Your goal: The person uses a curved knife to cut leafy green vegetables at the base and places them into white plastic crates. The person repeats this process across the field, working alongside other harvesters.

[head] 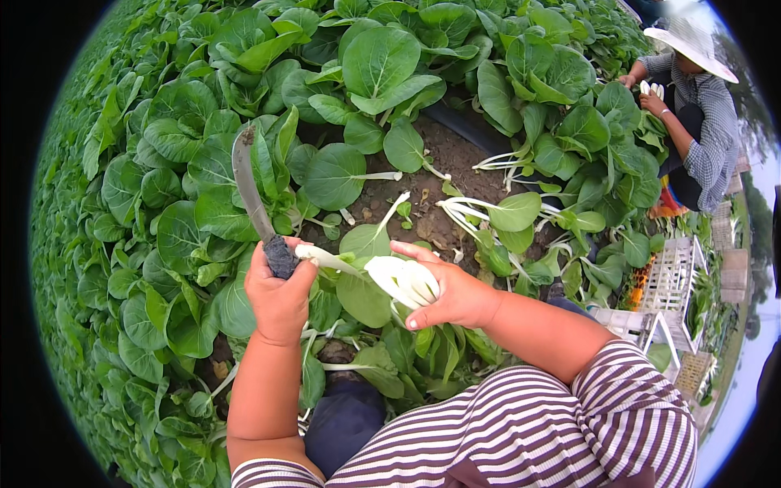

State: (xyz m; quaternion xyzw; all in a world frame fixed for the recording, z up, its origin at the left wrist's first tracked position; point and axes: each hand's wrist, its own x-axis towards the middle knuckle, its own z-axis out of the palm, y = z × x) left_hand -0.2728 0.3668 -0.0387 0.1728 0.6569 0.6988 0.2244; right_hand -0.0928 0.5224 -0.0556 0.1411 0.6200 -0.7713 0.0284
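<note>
My left hand (277, 293) is closed round the dark wrapped handle (280, 257) of a curved knife. Its blade (249, 186) points up and away, with soil at the tip. Between that hand's thumb and fingers is the white base of a single leaf stalk (326, 258). My right hand (454, 290) grips a head of bok choy (403, 282) by its white base, and its green leaves hang below, partly hidden. Loose leaves with white stalks (470, 210) lie on the brown soil just beyond both hands.
Dense growing bok choy (177, 244) covers the left and far side. A dark hose or strip (464, 128) crosses the soil. At right, a co-worker in a wide hat (701, 116) crouches, holding cut greens, with pale plastic crates (668, 274) nearby. My dark-clad knee (345, 421) is below.
</note>
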